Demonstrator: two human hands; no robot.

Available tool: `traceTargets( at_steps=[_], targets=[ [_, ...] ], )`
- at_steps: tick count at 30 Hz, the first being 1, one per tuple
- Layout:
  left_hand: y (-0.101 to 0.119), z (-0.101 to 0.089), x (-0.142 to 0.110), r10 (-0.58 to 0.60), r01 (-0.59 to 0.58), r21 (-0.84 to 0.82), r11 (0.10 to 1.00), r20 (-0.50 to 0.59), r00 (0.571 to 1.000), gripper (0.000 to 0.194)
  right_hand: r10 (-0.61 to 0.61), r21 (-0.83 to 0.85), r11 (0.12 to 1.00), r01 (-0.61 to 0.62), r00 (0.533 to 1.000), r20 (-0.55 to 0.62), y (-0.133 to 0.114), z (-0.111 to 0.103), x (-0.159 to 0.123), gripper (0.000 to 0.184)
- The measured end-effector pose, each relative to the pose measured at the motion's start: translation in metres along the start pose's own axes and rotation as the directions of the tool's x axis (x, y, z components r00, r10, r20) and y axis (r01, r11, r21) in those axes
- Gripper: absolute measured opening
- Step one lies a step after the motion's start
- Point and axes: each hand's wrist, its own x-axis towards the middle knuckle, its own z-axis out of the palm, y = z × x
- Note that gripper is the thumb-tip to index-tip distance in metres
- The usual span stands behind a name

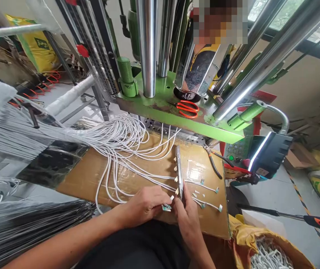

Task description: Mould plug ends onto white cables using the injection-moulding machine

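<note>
My left hand [144,205] is closed in a pinch on a small teal-tipped connector [166,207] at the end of a white cable. My right hand [186,215] is closed on the near end of a narrow metal jig bar [179,172] that lies on a tape-covered cardboard board [92,172]. Small connector ends stick out along the left side of the bar. A bundle of white cables [120,136] fans across the board toward both hands. A few short cables with connectors [207,186] lie right of the bar.
A green press machine [177,108] with chrome columns stands behind the board, orange scissors [188,108] on its plate. Pliers [213,158] lie at the board's right edge. Another person stands behind the machine. A sack of white parts [269,254] sits at lower right, grey cable bundles [14,130] at left.
</note>
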Motion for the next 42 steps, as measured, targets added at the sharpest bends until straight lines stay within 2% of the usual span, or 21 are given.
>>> traceTargets(
  at_steps=[5, 10, 14, 18, 20, 22, 25, 27, 29, 31, 33, 36, 39, 42],
  targets=[
    [-0.003, 0.003, 0.004, 0.055, -0.057, 0.074, 0.996, 0.030, 0.998, 0.033, 0.035, -0.023, 0.999, -0.034, 0.999, 0.008, 0.003, 0.000, 0.000, 0.053],
    [-0.002, 0.000, 0.009, 0.094, -0.102, 0.148, 0.984, 0.064, 0.994, 0.031, 0.074, -0.005, 0.997, -0.074, 0.995, 0.068, 0.005, 0.001, -0.001, 0.057],
    [-0.006, 0.002, 0.009, 0.104, -0.113, 0.144, 0.983, 0.071, 0.992, 0.033, 0.046, 0.005, 0.999, -0.046, 0.998, 0.049, 0.009, 0.002, 0.000, 0.056],
    [-0.008, 0.004, 0.010, 0.054, -0.058, 0.085, 0.995, 0.059, 0.997, 0.034, 0.031, -0.027, 0.999, -0.030, 0.999, 0.042, 0.011, 0.004, -0.001, 0.056],
    [-0.006, 0.001, 0.012, -0.074, 0.075, -0.012, 0.997, 0.044, 0.996, 0.029, 0.035, -0.030, 0.999, -0.033, 0.997, 0.062, 0.008, 0.003, -0.001, 0.059],
    [-0.004, -0.007, 0.015, -0.264, 0.270, -0.143, 0.952, 0.060, 0.963, 0.024, 0.068, -0.014, 0.998, -0.067, 0.993, 0.100, 0.004, 0.002, 0.000, 0.067],
    [-0.003, -0.018, 0.019, -0.485, 0.491, -0.299, 0.818, 0.100, 0.869, 0.025, 0.113, 0.025, 0.993, -0.117, 0.985, 0.131, -0.002, 0.000, 0.001, 0.071],
    [-0.005, -0.021, 0.021, -0.594, 0.570, -0.408, 0.713, 0.080, 0.800, 0.023, 0.115, 0.042, 0.992, -0.121, 0.985, 0.129, -0.004, -0.001, 0.002, 0.068],
    [-0.007, -0.020, 0.021, -0.678, 0.600, -0.518, 0.610, 0.052, 0.733, 0.019, 0.120, 0.053, 0.990, -0.128, 0.984, 0.131, -0.005, -0.001, 0.003, 0.066],
    [-0.008, -0.017, 0.021, -0.703, 0.594, -0.542, 0.595, 0.008, 0.712, 0.021, 0.125, 0.066, 0.989, -0.135, 0.983, 0.134, -0.005, -0.001, 0.003, 0.066],
    [-0.008, -0.015, 0.020, -0.677, 0.595, -0.425, 0.682, -0.058, 0.734, 0.020, 0.133, 0.075, 0.987, -0.144, 0.982, 0.136, -0.004, 0.000, 0.003, 0.066],
    [-0.007, -0.015, 0.019, -0.556, 0.540, -0.140, 0.830, -0.122, 0.822, 0.018, 0.137, 0.085, 0.985, -0.150, 0.981, 0.138, -0.002, -0.001, 0.003, 0.066],
    [-0.008, -0.016, 0.018, -0.370, 0.374, 0.077, 0.924, -0.063, 0.927, 0.016, 0.129, 0.114, 0.983, -0.146, 0.981, 0.143, -0.001, -0.001, 0.003, 0.068],
    [-0.012, -0.017, 0.018, -0.222, 0.218, 0.189, 0.958, -0.001, 0.975, 0.029, 0.130, 0.141, 0.978, -0.152, 0.980, 0.152, -0.002, -0.002, 0.003, 0.068]
  ],
)
